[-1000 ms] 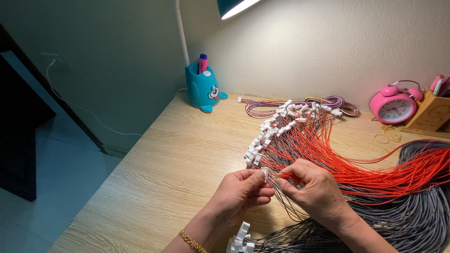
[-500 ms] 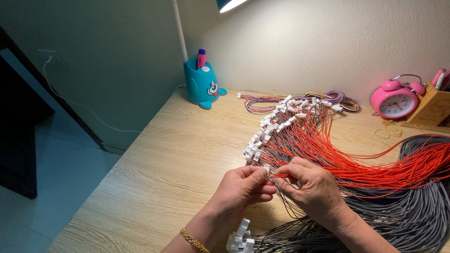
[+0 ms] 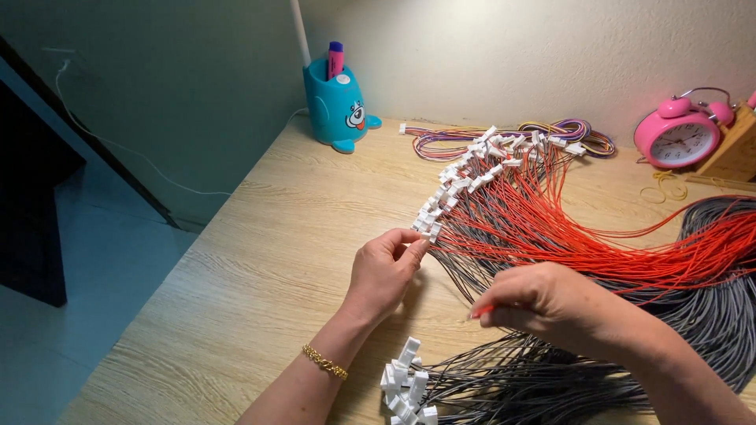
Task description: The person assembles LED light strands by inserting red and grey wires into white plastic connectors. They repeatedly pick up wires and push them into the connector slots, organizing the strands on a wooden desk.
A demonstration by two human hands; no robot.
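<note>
Left hand [image 3: 382, 271] fingers pinch a white connector [image 3: 426, 234], right hand [image 3: 543, 299] grips the floppy red wires [image 3: 551, 236] at 3 o'clock; probably light, best held by the plug.

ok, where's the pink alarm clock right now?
In the head view the pink alarm clock stands at the far right of the desk against the wall, beside a wooden block and just right of the coiled multicolour wires.

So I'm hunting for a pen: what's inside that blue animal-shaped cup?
A pink and purple marker sticks up out of the blue cup. Whatever else is inside is hidden by its wall.
</note>
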